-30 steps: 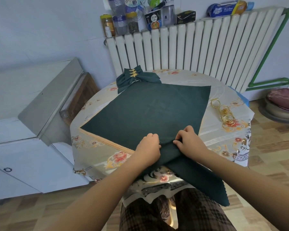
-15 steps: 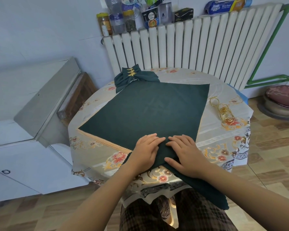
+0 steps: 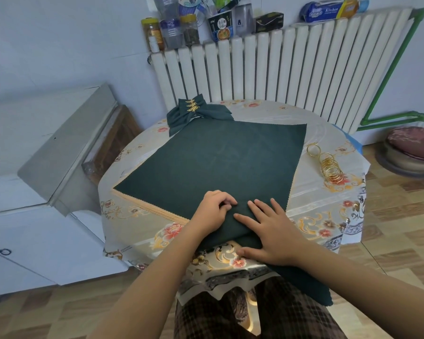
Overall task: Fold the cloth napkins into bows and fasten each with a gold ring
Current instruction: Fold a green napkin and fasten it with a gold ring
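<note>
A dark green napkin point(image 3: 218, 162) lies spread flat on the round table point(image 3: 137, 216), its near corner folded and hanging over the table's front edge. My left hand point(image 3: 212, 211) rests on the near fold with its fingers curled, pinching the cloth. My right hand point(image 3: 269, 231) presses flat on the fold beside it, fingers spread. A finished green bow point(image 3: 198, 113) with a gold leaf ring sits at the table's far left. A row of loose gold rings point(image 3: 329, 167) lies on the table to the right of the napkin.
A white radiator point(image 3: 279, 69) stands behind the table, with jars and bottles point(image 3: 176, 28) on top. A metal-topped cabinet point(image 3: 66, 148) is at the left. A cushioned stool point(image 3: 414, 148) sits on the floor at the right.
Both hands first pinched the near edge, then flattened on the fold. Now my left fingers curl on the cloth again while my right hand stays flat and has slid slightly nearer.
</note>
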`<action>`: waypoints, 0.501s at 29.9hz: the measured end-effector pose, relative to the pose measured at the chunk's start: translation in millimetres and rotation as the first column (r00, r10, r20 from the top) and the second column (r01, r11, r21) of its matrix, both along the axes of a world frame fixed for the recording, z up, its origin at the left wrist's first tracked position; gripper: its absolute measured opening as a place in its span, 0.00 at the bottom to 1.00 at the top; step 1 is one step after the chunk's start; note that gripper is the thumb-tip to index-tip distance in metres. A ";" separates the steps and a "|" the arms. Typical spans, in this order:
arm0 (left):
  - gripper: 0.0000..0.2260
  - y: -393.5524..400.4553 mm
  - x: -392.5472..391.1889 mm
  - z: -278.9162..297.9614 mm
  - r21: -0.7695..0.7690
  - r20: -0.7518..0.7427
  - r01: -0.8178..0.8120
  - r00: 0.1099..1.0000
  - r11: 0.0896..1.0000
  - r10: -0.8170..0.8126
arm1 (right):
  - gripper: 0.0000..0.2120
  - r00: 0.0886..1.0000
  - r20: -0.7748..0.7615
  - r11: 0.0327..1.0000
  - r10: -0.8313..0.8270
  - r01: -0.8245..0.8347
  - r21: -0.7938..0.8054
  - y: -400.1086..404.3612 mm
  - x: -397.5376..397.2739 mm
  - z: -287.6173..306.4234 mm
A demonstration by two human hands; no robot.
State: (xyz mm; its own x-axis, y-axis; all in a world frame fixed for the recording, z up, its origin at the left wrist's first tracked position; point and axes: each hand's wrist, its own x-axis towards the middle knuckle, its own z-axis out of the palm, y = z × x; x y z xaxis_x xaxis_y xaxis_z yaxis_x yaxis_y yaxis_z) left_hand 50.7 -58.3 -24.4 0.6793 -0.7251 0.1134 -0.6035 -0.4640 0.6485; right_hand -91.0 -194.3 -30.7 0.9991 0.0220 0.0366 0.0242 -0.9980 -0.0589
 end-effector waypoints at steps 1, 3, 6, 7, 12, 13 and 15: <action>0.09 -0.1 -0.9 0.9 0.004 -0.007 -0.008 1.000 1.000 0.008 | 0.42 1.000 -0.001 1.000 0.003 -0.003 -0.003 1.4 0.0 0.2; 0.09 -1.5 -3.4 -0.7 -0.027 -0.022 -0.060 0.998 0.998 0.059 | 0.39 1.000 0.006 1.000 0.000 0.000 -0.017 1.5 0.7 -0.3; 0.11 -2.2 -4.7 -7.2 -0.105 -0.061 -0.209 0.977 0.972 0.203 | 0.32 1.000 0.013 1.000 -0.006 0.006 -0.021 -2.0 3.5 -1.8; 0.11 -3.6 -4.9 -9.4 -0.119 -0.059 -0.235 0.972 0.965 0.229 | 0.31 1.000 0.022 1.000 -0.010 0.010 -0.029 -3.1 4.0 -1.9; 0.08 0.6 -12.1 -8.2 -0.107 0.112 -0.172 0.977 0.979 0.184 | 0.31 0.997 0.071 0.998 0.000 0.005 -0.064 -6.3 3.3 -5.5; 0.08 5.7 -13.6 -7.3 -0.123 0.178 -0.117 0.974 0.986 0.137 | 0.31 0.997 0.078 0.997 0.004 0.002 -0.077 -6.7 4.0 -6.1; 0.14 16.9 -18.5 -4.6 -0.045 0.259 0.048 0.965 0.998 -0.035 | 0.29 0.996 0.088 0.995 0.010 -0.001 -0.101 -6.8 5.6 -6.6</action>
